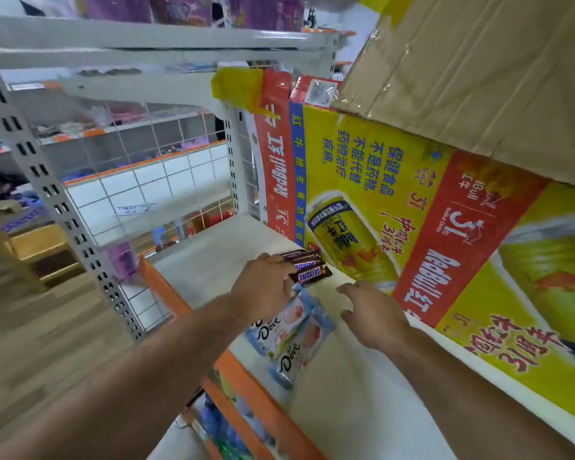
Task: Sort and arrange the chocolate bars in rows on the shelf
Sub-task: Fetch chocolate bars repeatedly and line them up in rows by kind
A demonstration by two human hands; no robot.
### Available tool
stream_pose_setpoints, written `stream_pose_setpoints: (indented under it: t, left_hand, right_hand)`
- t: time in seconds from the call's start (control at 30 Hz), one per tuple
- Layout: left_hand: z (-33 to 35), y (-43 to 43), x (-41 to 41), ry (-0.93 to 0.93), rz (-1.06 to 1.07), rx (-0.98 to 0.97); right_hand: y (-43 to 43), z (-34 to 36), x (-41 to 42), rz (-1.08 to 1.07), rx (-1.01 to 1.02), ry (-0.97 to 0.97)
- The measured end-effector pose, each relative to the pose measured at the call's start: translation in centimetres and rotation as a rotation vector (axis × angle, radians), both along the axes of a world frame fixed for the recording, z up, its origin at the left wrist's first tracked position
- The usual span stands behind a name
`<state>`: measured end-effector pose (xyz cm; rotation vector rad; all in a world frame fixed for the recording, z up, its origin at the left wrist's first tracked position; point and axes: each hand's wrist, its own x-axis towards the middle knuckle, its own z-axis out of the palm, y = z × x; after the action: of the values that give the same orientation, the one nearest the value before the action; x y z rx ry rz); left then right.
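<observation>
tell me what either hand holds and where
Right hand holds nothing, fingers spread. Left hand lies over ends of the Snickers bars and Dove bars; any grip cannot be told.

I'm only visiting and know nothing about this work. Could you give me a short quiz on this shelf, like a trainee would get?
1. True or false: the Snickers bars lie farther from the person along the shelf than the Dove bars.
2. What stands next to the bars on the shelf? A. Red Bull cartons B. water bottles C. a basket
3. Which hand is open with its fingers spread, holding nothing?
Key: 1 true; 2 A; 3 the right hand.
</observation>
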<state>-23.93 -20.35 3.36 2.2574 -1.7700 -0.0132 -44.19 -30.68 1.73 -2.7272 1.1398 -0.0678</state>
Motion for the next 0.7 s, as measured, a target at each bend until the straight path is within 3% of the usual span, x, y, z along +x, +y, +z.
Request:
stream_pose_setpoints:
  t: [0.23, 0.47, 0.7]
  left_hand:
    - [-1.2, -6.0, 3.9, -0.046, -0.125, 0.084]
    - [-2.6, -9.7, 5.6, -0.061, -0.291, 0.230]
    - [-3.1, -11.8, 5.6, -0.032, -0.479, 0.227]
  right_hand:
    - [-3.4, -1.2, 3.9, 0.025, 0.035, 0.010]
    - [-4.9, -1.8, 7.3, -0.016, 0.071, 0.162]
    - [-5.6, -1.9, 4.9, -0.103, 0.147, 0.103]
